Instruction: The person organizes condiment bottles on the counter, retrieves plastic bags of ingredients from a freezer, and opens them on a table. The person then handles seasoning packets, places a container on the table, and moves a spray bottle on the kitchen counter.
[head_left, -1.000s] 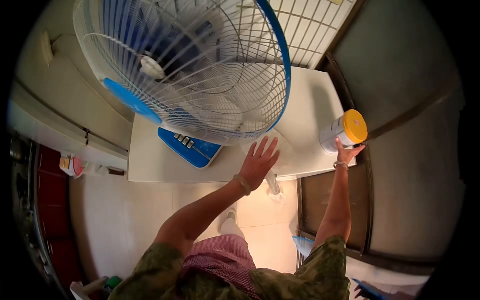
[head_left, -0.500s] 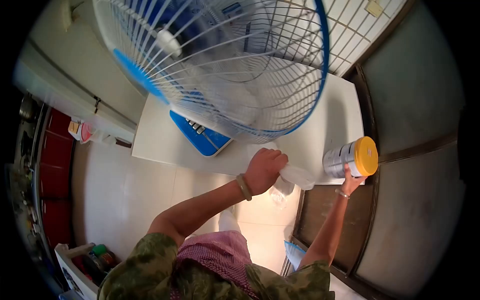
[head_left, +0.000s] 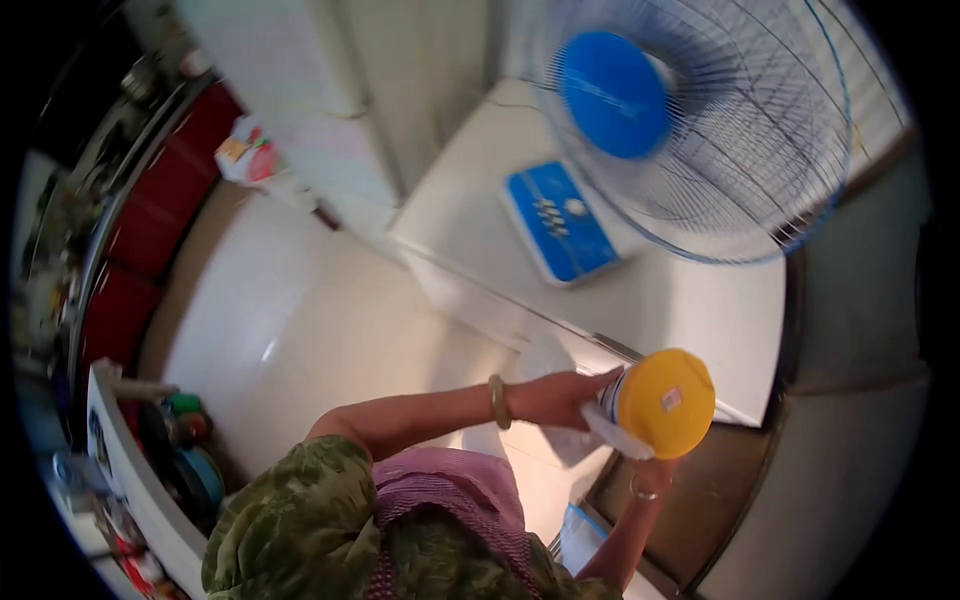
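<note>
A canister with a yellow lid [head_left: 672, 408] is tilted so that its lid faces me, beyond the front edge of the white cabinet. My right hand [head_left: 655, 474] grips it from below, its fingers partly hidden by the lid. At the canister's left side is my left hand [head_left: 562, 398], closed on a thin whitish plastic bag [head_left: 575, 445], with its fingertips against the canister's wall. Part of the bag lies between that hand and the canister; more of it hangs above and below the wrist.
On the white cabinet top [head_left: 690, 310] stands a blue-and-white electric fan [head_left: 612, 95] with its button base [head_left: 560, 220]. Dark-framed panels [head_left: 850, 330] border the right side. Red kitchen cabinets [head_left: 170, 205] and an open bin of items [head_left: 185, 440] are on the left.
The canister has come off the cabinet's right corner towards me and to the left, lid now facing up at me. My left hand, holding the bag, has met it. The view has swung left.
</note>
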